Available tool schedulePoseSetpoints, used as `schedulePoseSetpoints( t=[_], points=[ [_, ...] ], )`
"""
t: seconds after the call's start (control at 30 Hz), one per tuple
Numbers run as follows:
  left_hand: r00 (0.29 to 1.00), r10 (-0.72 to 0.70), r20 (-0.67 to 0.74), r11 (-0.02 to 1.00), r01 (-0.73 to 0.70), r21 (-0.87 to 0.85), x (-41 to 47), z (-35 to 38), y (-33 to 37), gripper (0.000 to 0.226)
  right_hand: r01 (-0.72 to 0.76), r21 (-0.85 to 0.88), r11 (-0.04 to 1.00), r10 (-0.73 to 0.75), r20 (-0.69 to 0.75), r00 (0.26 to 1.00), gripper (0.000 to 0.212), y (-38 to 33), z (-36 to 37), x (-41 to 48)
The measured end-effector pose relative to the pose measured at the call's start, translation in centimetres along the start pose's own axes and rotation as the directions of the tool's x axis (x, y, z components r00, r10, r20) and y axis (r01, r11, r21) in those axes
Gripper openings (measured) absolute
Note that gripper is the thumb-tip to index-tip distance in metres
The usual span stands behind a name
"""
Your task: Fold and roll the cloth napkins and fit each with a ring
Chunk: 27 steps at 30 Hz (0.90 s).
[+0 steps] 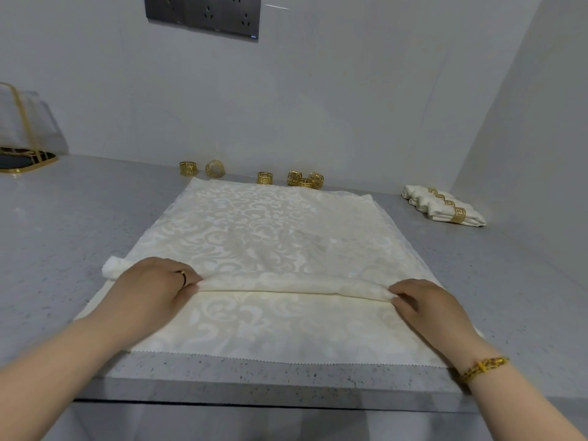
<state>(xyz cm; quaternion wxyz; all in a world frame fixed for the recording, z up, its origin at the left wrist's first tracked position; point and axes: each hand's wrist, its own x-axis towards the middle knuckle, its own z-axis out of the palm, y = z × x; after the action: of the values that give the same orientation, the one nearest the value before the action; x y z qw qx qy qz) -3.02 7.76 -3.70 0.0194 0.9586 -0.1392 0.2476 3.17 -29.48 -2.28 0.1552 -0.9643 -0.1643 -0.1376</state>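
Cream napkin, half rolled, pinched under fingertips of left hand and right hand.

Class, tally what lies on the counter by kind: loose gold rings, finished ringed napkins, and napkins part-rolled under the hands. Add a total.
Loose gold rings: 6
Finished ringed napkins: 3
Part-rolled napkin: 1
Total: 10

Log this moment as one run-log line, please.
step: rolling napkin | left hand: grips roll | right hand: grips roll end | ringed napkins: far right | loose rings: by wall
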Motion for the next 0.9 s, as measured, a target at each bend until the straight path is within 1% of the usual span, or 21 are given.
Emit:
schedulePoseSetpoints(
  t=[0.03,0.1,0.2,0.3,0.37,0.43,0.5,0.57,0.6,0.63,0.7,0.73,0.77,0.8,0.83,0.87,0.9],
  points=[
    [1.0,-0.006,-0.029,1.0,0.006,0.011,0.2,-0.2,0.0,0.01,0.009,-0.019,1.0,-0.009,-0.018,1.0,0.02,-0.2,-0.1,0.2],
    [0.998,-0.009,-0.067,0.999,0.011,0.041,0.6,-1.0,0.1,0.011,0.011,-0.036,0.999,-0.013,-0.044,0.999,0.016,-0.4,-0.5,0.2],
    [0.996,0.049,-0.071,0.993,-0.041,0.11,0.5,-2.3,0.2,0.017,0.062,-0.047,0.997,-0.066,-0.084,0.994,0.012,-0.5,-1.4,-0.5],
    [0.996,0.084,-0.014,0.992,-0.082,0.097,-0.6,-2.1,-0.3,0.034,0.056,-0.039,0.998,-0.057,-0.033,0.998,0.02,-0.4,-1.9,-1.6],
    [0.998,0.065,-0.016,0.996,-0.064,0.064,-1.5,-1.3,-0.8,0.039,0.042,-0.028,0.999,-0.041,0.008,0.999,0.024,0.0,-1.7,-1.9],
    [1.0,-0.018,-0.005,0.999,0.018,-0.031,-1.5,-1.3,-0.3,0.037,0.0,-0.007,1.0,0.0,0.026,1.0,0.026,0.0,-1.6,-1.9],
    [0.985,-0.163,0.056,0.973,0.17,-0.154,-1.0,-1.5,0.2,0.028,-0.039,0.029,0.999,0.038,0.026,0.999,0.027,0.0,-1.4,-1.4],
    [0.943,-0.294,0.152,0.881,0.33,-0.34,-0.5,-1.0,0.0,0.02,-0.067,0.057,0.996,0.065,0.033,0.997,0.027,-0.2,-1.2,-0.7],
    [0.927,-0.331,0.177,0.845,0.375,-0.382,-0.3,-0.6,-0.1,0.017,-0.079,0.055,0.995,0.077,0.051,0.996,0.027,-0.3,-1.0,-0.2],
    [0.916,-0.352,0.194,0.831,0.401,-0.385,-0.1,-0.4,-0.1,0.017,-0.089,0.044,0.995,0.086,0.072,0.994,0.027,-0.3,-0.9,0.2],
    [0.89,-0.402,0.214,0.826,0.453,-0.334,0.4,-0.2,-0.2,0.02,-0.122,0.009,0.992,0.121,0.091,0.989,0.025,-0.5,-0.5,1.2],
    [0.893,-0.408,0.192,0.839,0.449,-0.307,0.6,-0.2,-0.2,0.02,-0.128,-0.009,0.992,0.128,0.086,0.988,0.024,-0.6,-0.2,1.5],
    [0.915,-0.383,0.127,0.869,0.404,-0.286,0.6,-0.1,-0.1,0.016,-0.114,-0.031,0.993,0.116,0.067,0.991,0.021,-0.6,0.1,1.8],
    [0.951,-0.308,0.033,0.922,0.307,-0.237,0.6,-0.1,-0.2,0.01,-0.083,-0.057,0.995,0.085,0.034,0.996,0.017,-0.6,0.5,2.0],
    [0.977,-0.211,-0.021,0.963,0.204,-0.177,0.5,-0.1,-0.3,0.006,-0.048,-0.069,0.996,0.048,-0.003,0.999,0.012,-0.7,0.9,2.0],
    [0.99,-0.136,-0.031,0.982,0.131,-0.138,0.1,-0.1,-0.4,0.013,-0.017,-0.067,0.998,0.015,-0.029,0.999,0.013,-0.8,1.2,1.8],
    [0.996,-0.087,-0.017,0.989,0.084,-0.117,-0.3,-0.1,-0.6,0.024,0.008,-0.055,0.998,-0.01,-0.04,0.999,0.016,-0.8,1.3,1.5]
  ],
)
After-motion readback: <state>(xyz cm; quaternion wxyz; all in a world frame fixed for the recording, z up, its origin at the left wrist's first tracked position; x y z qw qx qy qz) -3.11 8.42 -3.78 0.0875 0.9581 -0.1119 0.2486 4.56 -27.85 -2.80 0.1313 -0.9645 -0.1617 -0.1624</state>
